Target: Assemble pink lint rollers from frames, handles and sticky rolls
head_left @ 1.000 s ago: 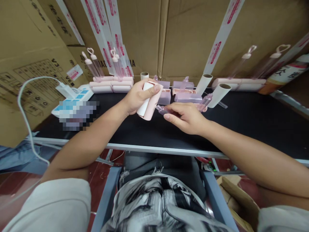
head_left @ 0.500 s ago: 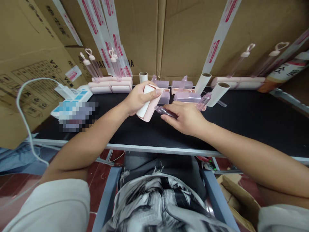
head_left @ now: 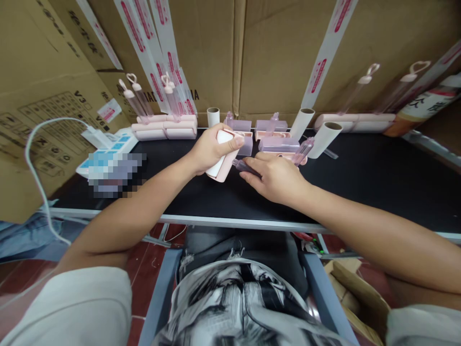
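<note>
Above the black tabletop my left hand (head_left: 211, 148) is closed around a pink lint roller case with a white roll (head_left: 217, 164) in it, tilted, the thumb lying over its upper end. Close to the case's right side, my right hand (head_left: 279, 175) grips a translucent purple handle (head_left: 248, 166) that points left. Whether the handle's tip touches the case I cannot tell. Behind my right hand lie a purple translucent case (head_left: 279, 145) and another purple handle (head_left: 305, 149). The fingertips partly hide the held handle.
White paper rolls (head_left: 326, 140) stand upright along the back. Finished-looking pink rollers with heart-looped handles (head_left: 180, 127) line the back left, others (head_left: 355, 123) the back right. A power strip (head_left: 108, 151) with a white cable sits left; a bottle (head_left: 427, 106) leans right. Cardboard (head_left: 273, 62) walls the back.
The pink case in my left hand has shifted slightly right and turned a little. It is now nearer the purple handle. My right hand has barely moved.
</note>
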A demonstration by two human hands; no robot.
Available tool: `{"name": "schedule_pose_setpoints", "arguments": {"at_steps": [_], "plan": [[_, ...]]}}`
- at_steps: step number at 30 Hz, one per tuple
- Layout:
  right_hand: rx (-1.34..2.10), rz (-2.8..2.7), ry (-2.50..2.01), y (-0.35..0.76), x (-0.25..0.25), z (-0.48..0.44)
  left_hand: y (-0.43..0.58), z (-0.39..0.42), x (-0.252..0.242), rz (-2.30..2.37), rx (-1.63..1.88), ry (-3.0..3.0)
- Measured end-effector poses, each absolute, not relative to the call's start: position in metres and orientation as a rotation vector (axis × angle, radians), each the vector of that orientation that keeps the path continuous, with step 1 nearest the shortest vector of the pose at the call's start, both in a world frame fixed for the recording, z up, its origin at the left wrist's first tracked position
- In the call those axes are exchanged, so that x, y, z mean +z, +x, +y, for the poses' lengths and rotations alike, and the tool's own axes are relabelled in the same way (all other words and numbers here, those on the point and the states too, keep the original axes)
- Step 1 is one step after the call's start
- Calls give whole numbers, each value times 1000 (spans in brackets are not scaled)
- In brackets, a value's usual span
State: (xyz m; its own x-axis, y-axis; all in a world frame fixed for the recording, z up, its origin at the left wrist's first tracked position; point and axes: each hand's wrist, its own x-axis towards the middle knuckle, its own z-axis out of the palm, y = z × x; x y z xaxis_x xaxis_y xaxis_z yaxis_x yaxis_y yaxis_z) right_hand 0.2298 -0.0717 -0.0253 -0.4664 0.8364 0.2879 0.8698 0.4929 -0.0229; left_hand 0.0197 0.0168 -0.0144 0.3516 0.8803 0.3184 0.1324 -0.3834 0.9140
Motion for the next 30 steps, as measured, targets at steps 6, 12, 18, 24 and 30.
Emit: {"name": "schedule_pose_setpoints", "arguments": {"at_steps": [6,12,18,24,30], "plan": [[-178,-2508,-1510,227,-26,-72,21,18,-17,952,1096,1775],[-198,-2531,-1564,226,-25,-73,23,16,-18,1004,1094,1807],[-171,-2520,-1507,227,-30,-65,23,17,-17,997,1100,1736],[-217,-2442,-1404,228,-31,-67,19,17,-9,967,1097,1660],[-144,-2443,-1339,231,-33,-65,19,13,-7,836,989,1518]]}}
